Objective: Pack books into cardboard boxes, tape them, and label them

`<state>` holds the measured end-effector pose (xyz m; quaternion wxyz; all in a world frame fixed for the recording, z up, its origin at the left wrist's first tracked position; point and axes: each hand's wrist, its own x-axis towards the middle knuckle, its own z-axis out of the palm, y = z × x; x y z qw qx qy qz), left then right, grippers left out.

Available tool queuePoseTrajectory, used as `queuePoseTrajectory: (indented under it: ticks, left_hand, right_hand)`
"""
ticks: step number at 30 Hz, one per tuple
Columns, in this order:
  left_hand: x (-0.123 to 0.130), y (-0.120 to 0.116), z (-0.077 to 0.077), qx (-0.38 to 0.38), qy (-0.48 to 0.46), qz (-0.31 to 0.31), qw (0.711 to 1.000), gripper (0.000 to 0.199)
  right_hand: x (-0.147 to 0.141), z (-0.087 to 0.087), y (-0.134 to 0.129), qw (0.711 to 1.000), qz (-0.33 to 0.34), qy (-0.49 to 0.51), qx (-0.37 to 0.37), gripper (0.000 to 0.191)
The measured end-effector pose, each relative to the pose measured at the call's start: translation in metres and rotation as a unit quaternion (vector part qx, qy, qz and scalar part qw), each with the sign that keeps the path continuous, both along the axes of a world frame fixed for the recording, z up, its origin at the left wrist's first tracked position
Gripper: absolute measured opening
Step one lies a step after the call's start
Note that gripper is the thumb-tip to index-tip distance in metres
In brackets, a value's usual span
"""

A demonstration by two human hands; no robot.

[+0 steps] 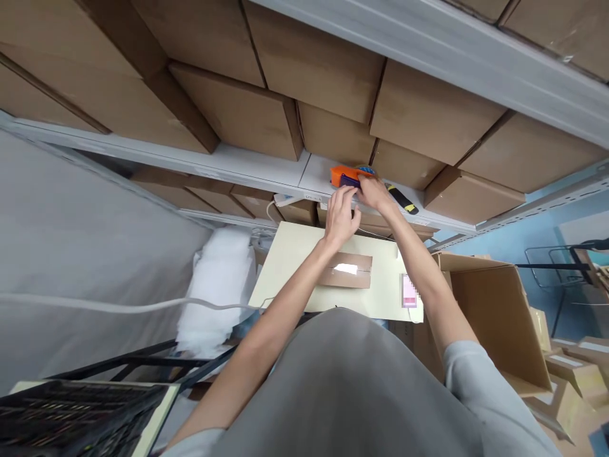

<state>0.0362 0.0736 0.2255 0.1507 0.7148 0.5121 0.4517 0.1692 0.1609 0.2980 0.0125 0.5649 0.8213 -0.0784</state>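
orange tool point(339, 173) lies on the shelf point(276, 168), long axis roughly crosswise, beyond the left hand point(340, 216); the right hand point(373, 190) is nearer, fingers bent at its right end, grip unclear. left fingers loosely spread. the box point(359, 280) hides its contents; the carton point(495, 317) gapes open.

I wear a grey top point(361, 387), smooth across the front, with short sleeves in a paler grey. My right sleeve point(480, 381) has a rounded hem and a few soft creases; only a pale strip of my left sleeve point(202, 439) shows. My slim forearms point(413, 257), left hand point(340, 219) and right hand point(374, 192) are bare.
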Motion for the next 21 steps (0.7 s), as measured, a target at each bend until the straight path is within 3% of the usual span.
queuePoseTrajectory:
  ticks: [3, 5, 7, 9, 11, 13, 16, 18, 21]
  left_hand:
    - [-0.016, -0.009, -0.019, -0.029, 0.000, 0.020, 0.999, 0.049]
    - [-0.031, -0.023, -0.042, -0.065, -0.006, 0.035, 0.997, 0.045]
    - [-0.048, -0.043, -0.072, -0.118, -0.016, 0.057, 0.991, 0.044]
    - [-0.064, -0.068, -0.105, -0.193, -0.024, 0.094, 0.976, 0.045]
    - [-0.075, -0.096, -0.135, -0.277, -0.029, 0.136, 0.951, 0.047]
    - [-0.076, -0.122, -0.159, -0.346, -0.033, 0.159, 0.924, 0.050]
    - [-0.061, -0.147, -0.179, -0.402, -0.037, 0.167, 0.900, 0.057]
    - [-0.045, -0.155, -0.185, -0.409, -0.035, 0.178, 0.894, 0.066]
    - [-0.027, -0.157, -0.189, -0.400, -0.017, 0.207, 0.893, 0.091]
  right_hand:
    - [-0.005, -0.016, 0.014, 1.000, -0.013, 0.010, 0.001, 0.045]
    - [0.000, -0.030, 0.009, 0.997, -0.019, 0.060, 0.051, 0.051]
    - [0.012, -0.051, -0.012, 0.984, -0.034, 0.128, 0.122, 0.059]
    - [0.026, -0.082, -0.052, 0.965, -0.066, 0.189, 0.169, 0.064]
    - [0.039, -0.120, -0.109, 0.952, -0.116, 0.230, 0.165, 0.067]
    - [0.044, -0.162, -0.171, 0.946, -0.177, 0.252, 0.103, 0.073]
    - [0.035, -0.216, -0.243, 0.920, -0.279, 0.274, -0.027, 0.091]
    - [0.024, -0.242, -0.266, 0.901, -0.324, 0.279, -0.072, 0.104]
    - [0.013, -0.266, -0.269, 0.878, -0.380, 0.279, -0.080, 0.120]
